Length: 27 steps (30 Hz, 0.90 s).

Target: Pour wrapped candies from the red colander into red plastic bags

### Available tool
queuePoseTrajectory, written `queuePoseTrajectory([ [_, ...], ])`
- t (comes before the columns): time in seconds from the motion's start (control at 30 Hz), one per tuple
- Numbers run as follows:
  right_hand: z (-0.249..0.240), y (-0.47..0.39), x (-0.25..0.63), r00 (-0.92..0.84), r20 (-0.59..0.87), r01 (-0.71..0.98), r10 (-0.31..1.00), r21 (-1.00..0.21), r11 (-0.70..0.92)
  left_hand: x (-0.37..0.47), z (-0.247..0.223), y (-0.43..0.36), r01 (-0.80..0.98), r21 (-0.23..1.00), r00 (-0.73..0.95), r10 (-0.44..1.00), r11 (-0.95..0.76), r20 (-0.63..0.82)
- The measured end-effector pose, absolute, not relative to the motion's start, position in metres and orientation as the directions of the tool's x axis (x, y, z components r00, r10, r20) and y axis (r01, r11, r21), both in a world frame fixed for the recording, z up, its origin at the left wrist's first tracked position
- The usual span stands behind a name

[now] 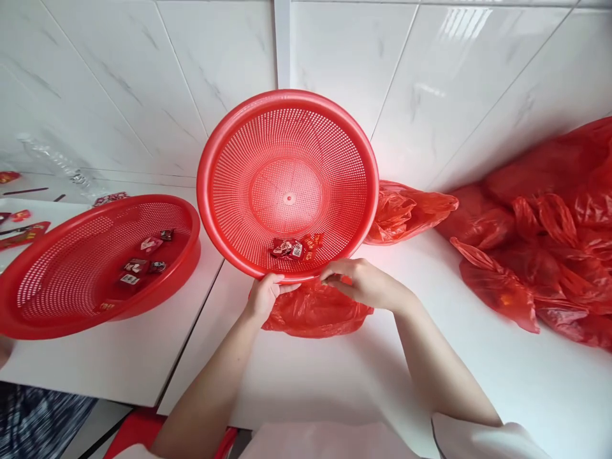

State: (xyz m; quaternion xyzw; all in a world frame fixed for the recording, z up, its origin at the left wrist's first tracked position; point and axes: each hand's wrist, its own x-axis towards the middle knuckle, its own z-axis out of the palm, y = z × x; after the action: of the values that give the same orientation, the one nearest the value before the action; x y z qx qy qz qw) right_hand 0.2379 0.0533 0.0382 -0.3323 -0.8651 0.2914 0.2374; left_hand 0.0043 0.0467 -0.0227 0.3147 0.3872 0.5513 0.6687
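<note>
A red perforated plastic basket (287,134) is tilted up, with its inside facing me. Several small red and brown wrapped packets (295,248) lie together at its lower side. My left hand (265,298) is closed at the lower rim, its fingers along the edge just above a red plastic bag (318,312). To the right, my right hand (366,282) touches the same rim area with its fingertips pinched together; what lies between them is hidden. The bag rests on the white table below the basket, partly covered by my hands.
At left, another red basket (57,255) holds several small packets. Beyond it lie clear plastic packaging (62,162) and red wrappers (23,236). Red plastic bags (549,248) crowd the right side, with another bag (406,213) behind. A tiled wall (344,57) bounds the back.
</note>
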Motion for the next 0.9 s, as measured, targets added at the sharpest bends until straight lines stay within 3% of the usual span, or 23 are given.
queuePoseTrajectory([
  [0.17, 0.036, 0.052, 0.236, -0.692, 0.143, 0.464, 0.707, -0.662, 0.588, 0.005, -0.021, 0.047, -0.486, 0.852, 0.089, 0.981, 0.193, -0.171],
  [0.27, 0.032, 0.055, 0.235, -0.671, 0.179, 0.489, 0.719, -0.622, 0.612, 0.006, -0.024, 0.046, -0.486, 0.854, 0.091, 0.983, 0.184, -0.161],
  [0.43, 0.016, 0.064, 0.230, -0.589, 0.326, 0.590, 0.739, -0.452, 0.670, 0.012, -0.030, 0.041, -0.473, 0.855, 0.109, 0.977, 0.215, -0.186],
  [0.53, 0.005, 0.069, 0.229, -0.617, 0.273, 0.643, 0.738, -0.367, 0.673, 0.015, -0.033, 0.038, -0.464, 0.854, 0.155, 0.971, 0.234, -0.182],
  [0.7, 0.003, 0.069, 0.228, -0.638, 0.181, 0.650, 0.749, -0.394, 0.649, 0.015, -0.039, 0.036, -0.463, 0.852, 0.180, 0.967, 0.246, -0.181],
  [0.9, 0.009, 0.067, 0.225, -0.594, 0.230, 0.631, 0.771, -0.461, 0.624, 0.011, -0.038, 0.038, -0.449, 0.862, 0.161, 0.970, 0.236, -0.181],
])
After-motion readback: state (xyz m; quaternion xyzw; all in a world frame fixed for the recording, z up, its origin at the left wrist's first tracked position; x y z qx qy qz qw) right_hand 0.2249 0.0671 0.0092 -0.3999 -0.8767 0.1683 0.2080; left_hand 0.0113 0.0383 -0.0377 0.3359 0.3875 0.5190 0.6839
